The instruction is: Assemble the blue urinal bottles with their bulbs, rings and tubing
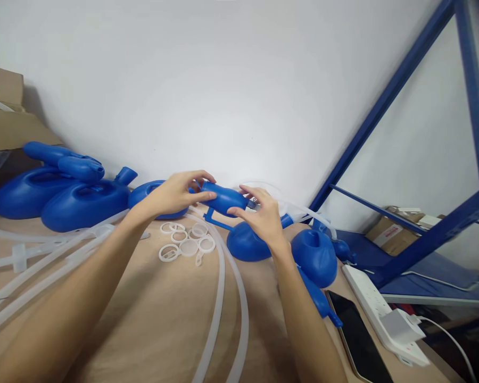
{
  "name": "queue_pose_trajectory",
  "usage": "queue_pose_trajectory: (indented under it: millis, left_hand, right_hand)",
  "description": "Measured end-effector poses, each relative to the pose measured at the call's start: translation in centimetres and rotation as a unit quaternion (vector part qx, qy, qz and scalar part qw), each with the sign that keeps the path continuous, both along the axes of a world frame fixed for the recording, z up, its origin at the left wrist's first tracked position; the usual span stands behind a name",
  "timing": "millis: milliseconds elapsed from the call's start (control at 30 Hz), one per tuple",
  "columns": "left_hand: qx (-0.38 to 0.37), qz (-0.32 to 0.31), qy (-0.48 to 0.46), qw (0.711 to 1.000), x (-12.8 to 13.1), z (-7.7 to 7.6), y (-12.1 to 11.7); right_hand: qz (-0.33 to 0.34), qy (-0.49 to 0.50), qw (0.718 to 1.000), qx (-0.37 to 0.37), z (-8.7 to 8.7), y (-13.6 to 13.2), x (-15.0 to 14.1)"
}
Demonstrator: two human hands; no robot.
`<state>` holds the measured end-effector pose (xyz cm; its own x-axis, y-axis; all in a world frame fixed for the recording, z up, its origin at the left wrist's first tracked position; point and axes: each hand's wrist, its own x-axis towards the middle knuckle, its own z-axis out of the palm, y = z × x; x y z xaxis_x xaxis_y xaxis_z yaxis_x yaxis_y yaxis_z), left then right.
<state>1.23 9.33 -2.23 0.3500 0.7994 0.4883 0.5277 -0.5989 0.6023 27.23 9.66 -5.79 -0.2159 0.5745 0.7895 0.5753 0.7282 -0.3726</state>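
Note:
Both hands meet over the middle of a cardboard-covered table [155, 319]. My left hand [178, 192] grips the left end of a blue plastic tube-shaped part [223, 199], fingers curled over it. My right hand [263, 215] pinches the part's right end, where a clear tube joins it. Just below the hands lies a blue rounded vessel [245, 244]. Several white plastic rings [187, 242] lie on the table under my left hand. Two long translucent hoses [227, 298] run from the hands toward me.
More blue vessels [80, 205] pile up at the back left beside a cardboard box [3, 122]. Another blue vessel [315, 255] lies at the right. A phone [357, 338] and a white power strip [379, 314] lie near the right edge. A blue metal rack [431, 229] stands to the right.

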Motion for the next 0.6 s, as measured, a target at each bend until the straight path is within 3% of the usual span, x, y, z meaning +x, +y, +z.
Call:
queue_pose_trajectory:
  millis: [133,233,400,600]
  left_hand:
    - [-0.012,0.015,-0.150,0.988,-0.5,0.0,0.6]
    - [-0.011,0.017,-0.230,0.973,-0.8,-0.2,1.0]
    - [-0.036,0.005,-0.287,0.957,-0.7,-0.5,1.5]
    - [-0.057,-0.010,-0.337,0.940,-0.3,-0.5,1.5]
  right_hand:
    - [0.101,-0.018,0.992,-0.068,0.5,0.0,1.6]
    - [0.126,-0.077,0.987,-0.058,0.5,0.1,2.1]
    - [0.009,-0.072,0.995,0.070,-0.2,0.7,1.4]
    - [-0.064,-0.127,0.982,0.125,-0.4,0.7,1.3]
